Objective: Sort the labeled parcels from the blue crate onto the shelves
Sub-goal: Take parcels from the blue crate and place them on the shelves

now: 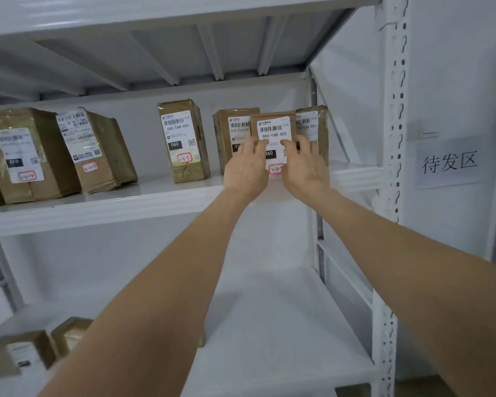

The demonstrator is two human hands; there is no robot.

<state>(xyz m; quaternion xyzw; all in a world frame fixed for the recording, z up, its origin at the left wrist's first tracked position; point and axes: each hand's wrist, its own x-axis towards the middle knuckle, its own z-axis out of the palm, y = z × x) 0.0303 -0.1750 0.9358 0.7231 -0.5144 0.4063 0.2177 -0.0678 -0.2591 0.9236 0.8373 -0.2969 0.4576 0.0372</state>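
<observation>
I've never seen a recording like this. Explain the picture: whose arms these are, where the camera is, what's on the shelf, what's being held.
There is no machine here. A person wears a camera on the head, so the single picture looks along their own bare arms. The left hand and right hand together hold a small brown parcel by its sides, with its white label facing the camera. It is at the right end of a white metal shelf, in front of two other parcels. Further left stand more labeled parcels. More boxes lie on the shelf below, and a paper sign hangs on the wall at right.
</observation>
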